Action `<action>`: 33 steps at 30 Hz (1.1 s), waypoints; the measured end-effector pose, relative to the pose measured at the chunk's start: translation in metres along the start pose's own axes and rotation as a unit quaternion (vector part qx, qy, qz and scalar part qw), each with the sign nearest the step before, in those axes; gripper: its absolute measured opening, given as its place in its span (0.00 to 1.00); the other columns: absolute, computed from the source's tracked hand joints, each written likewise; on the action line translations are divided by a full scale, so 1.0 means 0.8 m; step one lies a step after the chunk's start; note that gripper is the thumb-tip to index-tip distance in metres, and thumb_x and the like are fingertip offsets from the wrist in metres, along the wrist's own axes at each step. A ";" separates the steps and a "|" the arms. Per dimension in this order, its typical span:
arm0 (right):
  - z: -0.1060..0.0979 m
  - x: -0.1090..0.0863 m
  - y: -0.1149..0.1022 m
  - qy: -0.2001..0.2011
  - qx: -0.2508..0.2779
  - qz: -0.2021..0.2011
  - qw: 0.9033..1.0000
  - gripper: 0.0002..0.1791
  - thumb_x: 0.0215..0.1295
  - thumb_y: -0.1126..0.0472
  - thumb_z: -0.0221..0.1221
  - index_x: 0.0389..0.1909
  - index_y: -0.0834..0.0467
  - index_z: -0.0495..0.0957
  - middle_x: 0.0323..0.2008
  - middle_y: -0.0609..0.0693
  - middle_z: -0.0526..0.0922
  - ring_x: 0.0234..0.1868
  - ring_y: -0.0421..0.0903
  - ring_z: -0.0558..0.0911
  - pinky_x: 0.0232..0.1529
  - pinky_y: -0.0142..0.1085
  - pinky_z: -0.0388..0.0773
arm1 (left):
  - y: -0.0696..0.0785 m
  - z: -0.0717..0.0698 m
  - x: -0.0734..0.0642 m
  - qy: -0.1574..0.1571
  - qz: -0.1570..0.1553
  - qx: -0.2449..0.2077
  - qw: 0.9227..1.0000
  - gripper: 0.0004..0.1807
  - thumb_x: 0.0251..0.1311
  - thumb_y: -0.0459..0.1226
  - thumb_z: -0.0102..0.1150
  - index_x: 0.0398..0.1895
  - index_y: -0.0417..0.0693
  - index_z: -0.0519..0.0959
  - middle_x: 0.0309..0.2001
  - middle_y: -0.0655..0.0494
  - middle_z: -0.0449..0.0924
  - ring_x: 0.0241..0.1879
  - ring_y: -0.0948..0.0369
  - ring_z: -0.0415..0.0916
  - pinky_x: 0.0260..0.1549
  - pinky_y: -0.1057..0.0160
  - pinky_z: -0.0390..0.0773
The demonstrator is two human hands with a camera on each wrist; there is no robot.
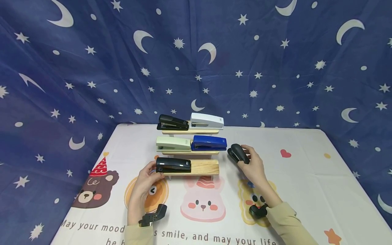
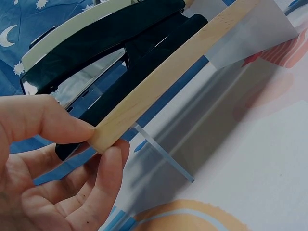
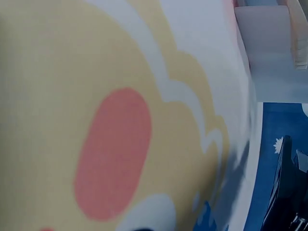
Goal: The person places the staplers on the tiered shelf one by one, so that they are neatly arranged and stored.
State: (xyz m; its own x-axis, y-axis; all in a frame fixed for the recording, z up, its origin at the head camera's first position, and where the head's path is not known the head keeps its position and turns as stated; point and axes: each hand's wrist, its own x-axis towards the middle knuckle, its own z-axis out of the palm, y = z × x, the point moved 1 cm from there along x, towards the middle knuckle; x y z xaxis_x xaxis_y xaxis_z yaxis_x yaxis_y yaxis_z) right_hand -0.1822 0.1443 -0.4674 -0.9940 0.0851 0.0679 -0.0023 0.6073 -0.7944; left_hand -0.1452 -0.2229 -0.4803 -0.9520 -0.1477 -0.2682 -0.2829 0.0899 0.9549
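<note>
My right hand (image 1: 252, 165) grips a small black stapler (image 1: 240, 153) to the right of a wooden tiered rack (image 1: 205, 167). Part of that stapler (image 3: 284, 192) shows at the right edge of the right wrist view; the hand itself is out of that picture. At the left end of the rack's lowest tier, my left hand (image 1: 145, 180) pinches the board's corner between thumb and fingers, as the left wrist view shows on the wooden board (image 2: 159, 77). A glossy black stapler (image 1: 173, 165) lies on this tier's left half, close above the left thumb.
On the middle tier sit a pale green stapler (image 1: 173, 143) and a blue stapler (image 1: 209, 143). The top tier bears a black stapler (image 1: 173, 122) and a white stapler (image 1: 206, 120). A printed white cloth (image 1: 300, 180) covers the table, with a starry blue curtain (image 1: 183, 51) behind.
</note>
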 end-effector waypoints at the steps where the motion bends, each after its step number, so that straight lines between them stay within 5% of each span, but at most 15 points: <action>1: -0.002 -0.001 -0.001 0.002 -0.002 -0.006 1.000 0.36 0.52 0.70 0.55 0.66 0.54 0.65 0.58 0.62 0.75 0.52 0.58 0.74 0.51 0.48 0.69 | 0.000 0.000 0.000 -0.001 0.001 -0.002 1.000 0.31 0.46 0.23 0.56 0.59 0.41 0.72 0.47 0.49 0.71 0.34 0.65 0.77 0.37 0.69 0.78; 33: -0.032 -0.038 -0.025 0.022 -0.016 -0.158 0.987 0.34 0.46 0.75 0.60 0.59 0.55 0.72 0.50 0.56 0.81 0.40 0.46 0.74 0.35 0.33 0.72 | 0.003 -0.001 -0.004 -0.010 0.008 -0.008 1.000 0.28 0.50 0.22 0.54 0.58 0.38 0.71 0.45 0.50 0.70 0.31 0.69 0.76 0.37 0.70 0.78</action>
State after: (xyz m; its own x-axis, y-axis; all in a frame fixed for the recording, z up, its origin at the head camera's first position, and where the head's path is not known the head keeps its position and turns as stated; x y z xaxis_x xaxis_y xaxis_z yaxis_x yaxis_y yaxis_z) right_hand -0.1493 0.1494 -0.4380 -0.9384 -0.0797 0.3363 -0.3082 0.6334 -0.7098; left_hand -0.1423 -0.2229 -0.4773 -0.9588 -0.1262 -0.2543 -0.2651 0.0767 0.9612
